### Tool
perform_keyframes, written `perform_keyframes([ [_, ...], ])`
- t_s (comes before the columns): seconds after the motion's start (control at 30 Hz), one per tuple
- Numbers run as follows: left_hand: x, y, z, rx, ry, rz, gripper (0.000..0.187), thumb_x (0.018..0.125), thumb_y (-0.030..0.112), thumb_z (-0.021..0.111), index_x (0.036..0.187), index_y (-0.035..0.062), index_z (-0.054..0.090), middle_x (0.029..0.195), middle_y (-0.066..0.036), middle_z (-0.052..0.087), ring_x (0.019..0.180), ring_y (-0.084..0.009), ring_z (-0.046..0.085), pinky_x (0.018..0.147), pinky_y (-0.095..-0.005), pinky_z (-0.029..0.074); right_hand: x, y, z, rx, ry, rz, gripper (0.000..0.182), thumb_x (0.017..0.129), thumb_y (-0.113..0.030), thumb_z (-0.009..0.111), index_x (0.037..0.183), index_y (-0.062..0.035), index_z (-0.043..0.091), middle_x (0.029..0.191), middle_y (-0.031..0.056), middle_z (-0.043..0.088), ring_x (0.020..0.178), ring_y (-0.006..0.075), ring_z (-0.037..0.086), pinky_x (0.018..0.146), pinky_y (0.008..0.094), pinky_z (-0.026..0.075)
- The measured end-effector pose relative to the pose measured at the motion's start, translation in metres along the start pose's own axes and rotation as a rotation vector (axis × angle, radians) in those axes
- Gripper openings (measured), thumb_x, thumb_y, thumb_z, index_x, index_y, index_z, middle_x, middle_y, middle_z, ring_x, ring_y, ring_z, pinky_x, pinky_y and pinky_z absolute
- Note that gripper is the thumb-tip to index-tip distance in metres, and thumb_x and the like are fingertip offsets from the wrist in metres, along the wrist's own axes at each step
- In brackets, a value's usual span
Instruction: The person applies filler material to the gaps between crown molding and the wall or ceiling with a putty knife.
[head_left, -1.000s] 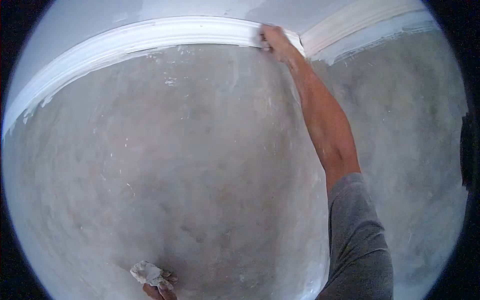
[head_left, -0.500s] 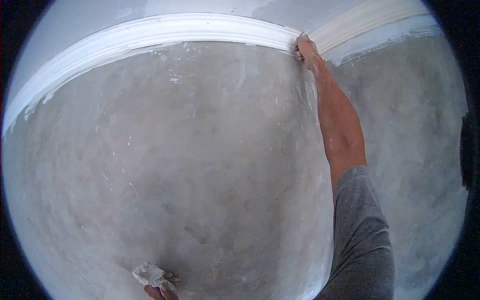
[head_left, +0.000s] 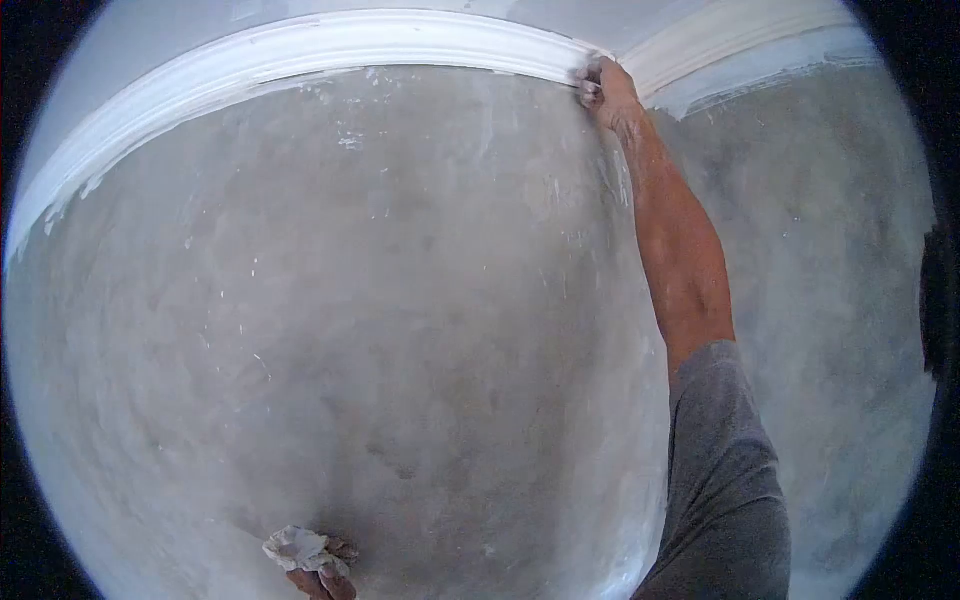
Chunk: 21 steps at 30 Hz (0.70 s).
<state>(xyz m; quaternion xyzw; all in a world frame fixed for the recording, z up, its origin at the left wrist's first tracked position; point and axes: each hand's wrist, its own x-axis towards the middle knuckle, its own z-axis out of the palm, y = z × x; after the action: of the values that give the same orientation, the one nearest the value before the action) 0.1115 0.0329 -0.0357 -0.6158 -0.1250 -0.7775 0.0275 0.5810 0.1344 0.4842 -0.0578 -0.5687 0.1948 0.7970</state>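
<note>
White crown molding [head_left: 380, 38], blotchy grey-beige wall [head_left: 420, 280]
The wall's got scattered white flecks, the sleeve [head_left: 725, 480] is dark grey, the ceiling [head_left: 620, 15] is pale bluish grey, and that wad [head_left: 295, 548] is kinda off-white.

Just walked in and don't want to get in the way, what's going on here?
A person's right hand is up at the right end of the white moulding along a grey wall; whether it holds anything is unclear. The left hand, low in view, holds a crumpled whitish wad of unclear material.
</note>
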Motion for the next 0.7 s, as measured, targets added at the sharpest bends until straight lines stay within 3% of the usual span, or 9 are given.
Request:
perform_keyframes([
  [0.1,-0.004,-0.013,-0.005,0.008,0.035,-0.02,0.033,0.084,0.028,0.056,0.091,-0.0037,0.056,0.072,-0.014,0.06,0.055,-0.0196,0.058,0.048,-0.0297,0.048,-0.071,-0.002,0.035,-0.006,-0.113,-0.113,0.013,0.08,-0.017,0.047,0.08,-0.0052,0.052,0.06,0.0009,0.047,0.047,0.0086,0.038,0.04,0.0247,0.031],
  [0.13,-0.008,-0.024,-0.012,0.017,0.035,-0.037,0.033,0.084,0.028,0.056,0.091,-0.0037,0.056,0.072,-0.014,0.06,0.055,-0.0196,0.058,0.048,-0.0297,0.048,-0.102,0.005,0.043,-0.12,-0.177,-0.167,0.016,0.081,-0.018,0.047,0.088,-0.0052,0.053,0.065,0.0016,0.049,0.049,0.0086,0.039,0.044,0.0243,0.032],
  [0.23,-0.045,-0.05,-0.05,0.472,-0.086,-0.274,0.029,0.087,0.028,0.05,0.097,0.0012,0.056,0.088,-0.013,0.061,0.081,-0.0246,0.057,0.07,-0.0414,0.045,-0.221,0.017,0.062,-0.521,-0.492,-0.262,0.024,0.079,-0.018,0.049,0.098,-0.0048,0.052,0.071,0.0018,0.049,0.054,0.0085,0.039,0.05,0.024,0.034],
  [0.3,0.016,-0.008,-0.022,0.591,-0.271,0.225,0.03,0.086,0.028,0.046,0.083,0.0003,0.056,0.068,-0.011,0.057,0.054,-0.0201,0.055,0.046,-0.0323,0.042,-0.292,0.037,0.073,-0.531,-0.648,-0.121,0.023,0.079,-0.019,0.05,0.096,-0.0032,0.052,0.071,0.0015,0.049,0.056,0.0091,0.042,0.052,0.0239,0.035],
  [0.33,0.036,0.021,-0.015,0.471,-0.418,-0.011,0.03,0.088,0.027,0.046,0.084,-0.001,0.056,0.065,-0.009,0.056,0.052,-0.0173,0.055,0.046,-0.03,0.042,-0.322,0.051,0.074,-0.58,-0.735,-0.115,0.024,0.078,-0.018,0.05,0.096,-0.0024,0.051,0.071,0.0018,0.049,0.057,0.0097,0.043,0.053,0.0243,0.036],
  [0.37,0.045,0.031,-0.012,0.028,-0.432,-0.425,0.028,0.089,0.023,0.044,0.086,-0.0017,0.056,0.063,-0.007,0.056,0.049,-0.0158,0.054,0.044,-0.0277,0.042,-0.345,0.062,0.078,-0.63,-0.823,-0.128,0.024,0.078,-0.017,0.05,0.097,-0.0016,0.05,0.071,0.002,0.049,0.058,0.0102,0.044,0.054,0.0246,0.037],
  [0.43,0.055,0.05,-0.007,-0.223,-0.368,-0.822,0.028,0.091,0.023,0.044,0.09,-0.0023,0.056,0.065,-0.006,0.058,0.05,-0.0141,0.057,0.042,-0.0249,0.043,-0.38,0.076,0.091,-0.538,-0.906,0.011,0.026,0.078,-0.016,0.051,0.1,-0.0009,0.051,0.071,0.002,0.048,0.059,0.0107,0.045,0.054,0.0253,0.038],
  [0.57,0.073,0.062,-0.009,-0.317,-0.525,-0.904,0.029,0.091,0.026,0.045,0.094,-0.0018,0.055,0.067,-0.007,0.059,0.052,-0.014,0.06,0.04,-0.0242,0.045,-0.408,0.093,0.096,-0.479,-1.028,0.08,0.044,0.077,-0.012,0.055,0.118,-0.0005,0.047,0.07,0.0024,0.046,0.059,0.0118,0.043,0.054,0.0263,0.038],
  [0.7,0.079,0.068,-0.006,-0.337,-0.646,-0.981,0.031,0.092,0.028,0.045,0.096,-0.0016,0.054,0.068,-0.007,0.06,0.055,-0.0141,0.061,0.04,-0.0236,0.046,-0.424,0.083,0.102,-0.512,-1.058,0.094,0.032,0.08,-0.01,0.053,0.112,-0.0045,0.05,0.065,0.0021,0.045,0.054,0.0132,0.041,0.051,0.0266,0.036],
])
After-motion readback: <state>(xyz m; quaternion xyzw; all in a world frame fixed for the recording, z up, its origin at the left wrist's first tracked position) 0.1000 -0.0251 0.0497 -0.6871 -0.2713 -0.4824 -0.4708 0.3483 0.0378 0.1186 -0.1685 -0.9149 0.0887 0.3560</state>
